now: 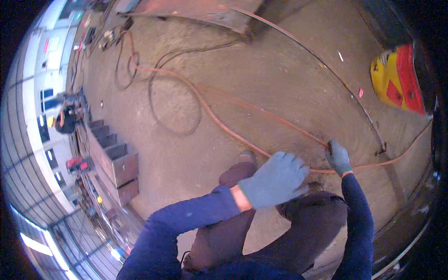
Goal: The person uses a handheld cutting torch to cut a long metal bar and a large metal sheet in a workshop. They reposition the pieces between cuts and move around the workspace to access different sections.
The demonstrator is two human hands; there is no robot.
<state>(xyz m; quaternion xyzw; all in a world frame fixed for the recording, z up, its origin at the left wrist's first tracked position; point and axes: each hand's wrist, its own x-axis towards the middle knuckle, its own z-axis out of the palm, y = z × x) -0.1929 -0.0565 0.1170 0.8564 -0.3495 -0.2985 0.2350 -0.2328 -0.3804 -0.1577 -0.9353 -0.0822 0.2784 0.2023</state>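
Right fingers [332, 147] grip one orange hose strand [305, 132]; left fingers [285, 162], loosely spread, overlap another.

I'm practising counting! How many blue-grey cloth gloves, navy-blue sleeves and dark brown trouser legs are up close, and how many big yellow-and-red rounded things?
Blue-grey cloth gloves, left and right: 2
Navy-blue sleeves: 2
Dark brown trouser legs: 2
Big yellow-and-red rounded thing: 1
Total: 7

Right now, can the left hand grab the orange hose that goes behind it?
Probably yes: the left hand looks open, and the orange hose runs behind its fingers in this view. Nothing seems to block it, though the gap is hard to judge.
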